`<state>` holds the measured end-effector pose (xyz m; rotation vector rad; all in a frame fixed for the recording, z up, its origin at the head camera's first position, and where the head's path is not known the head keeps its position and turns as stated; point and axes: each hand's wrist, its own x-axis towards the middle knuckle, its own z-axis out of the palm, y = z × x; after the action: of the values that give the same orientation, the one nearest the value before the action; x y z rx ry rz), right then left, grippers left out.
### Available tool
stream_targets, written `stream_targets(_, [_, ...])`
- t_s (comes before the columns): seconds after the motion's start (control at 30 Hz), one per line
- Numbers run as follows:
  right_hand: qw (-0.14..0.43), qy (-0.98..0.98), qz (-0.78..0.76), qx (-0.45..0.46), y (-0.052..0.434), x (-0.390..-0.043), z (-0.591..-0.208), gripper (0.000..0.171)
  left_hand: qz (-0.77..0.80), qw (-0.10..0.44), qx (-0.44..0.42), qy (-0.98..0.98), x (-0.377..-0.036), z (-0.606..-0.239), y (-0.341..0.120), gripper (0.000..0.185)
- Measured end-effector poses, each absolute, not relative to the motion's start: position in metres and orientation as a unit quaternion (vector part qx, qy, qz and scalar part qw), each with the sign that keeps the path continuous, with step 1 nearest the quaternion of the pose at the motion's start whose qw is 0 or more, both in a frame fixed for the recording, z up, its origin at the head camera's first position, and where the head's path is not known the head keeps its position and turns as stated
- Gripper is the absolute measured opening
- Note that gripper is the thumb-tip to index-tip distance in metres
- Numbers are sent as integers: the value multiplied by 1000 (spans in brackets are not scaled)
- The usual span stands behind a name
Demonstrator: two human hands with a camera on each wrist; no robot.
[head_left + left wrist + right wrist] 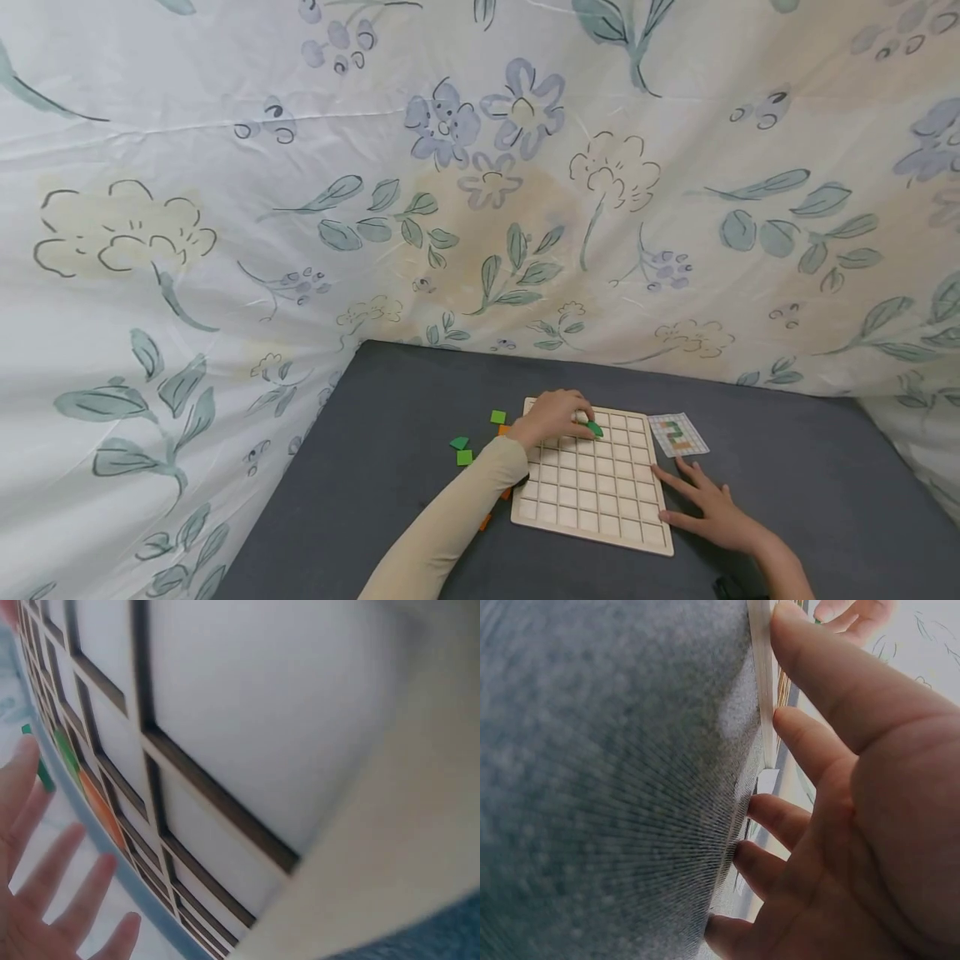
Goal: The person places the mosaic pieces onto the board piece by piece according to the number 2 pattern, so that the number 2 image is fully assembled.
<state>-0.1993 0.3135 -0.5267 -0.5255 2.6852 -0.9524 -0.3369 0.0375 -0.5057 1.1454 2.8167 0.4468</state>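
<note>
Thumb and fingertips of my left hand (553, 419) pinch a small dark green piece (595, 429) with a curved edge, low over the far part of a pale wooden grid board (621, 506). In the left wrist view, that green piece (45, 776) shows at the fingertips. A lighter green piece (67, 754) and an orange piece (101, 806) lie side by side in the grid there; the hand covers that part in the head view. My right hand (712, 510) spreads its fingers at the board's right side, with thumb (802, 637) and index fingertip against the edge.
A pattern card (678, 435) with a green and orange figure lies beside the board's far right corner. Left of the board are light green squares (464, 457), a dark green piece (459, 443) and several orange pieces (485, 522), partly behind the left sleeve. Flowered cloth (487, 208) hangs behind the dark table.
</note>
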Motion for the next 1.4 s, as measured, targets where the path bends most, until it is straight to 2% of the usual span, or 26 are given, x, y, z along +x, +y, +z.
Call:
stream_targets(0.33, [119, 922, -323, -176, 314, -199, -530, 64, 100, 40, 344, 933, -335, -508, 56, 27])
stream_targets(0.8, [119, 923, -325, -170, 314, -201, -530, 63, 95, 21, 317, 943, -328, -507, 60, 26])
stream_targets(1.1, [110, 925, -321, -170, 314, -201, -529, 64, 167, 61, 303, 936, -331, -510, 56, 26])
stream_targets(1.4, [112, 924, -323, -171, 314, -200, -531, 64, 171, 72, 306, 934, -331, -512, 53, 28])
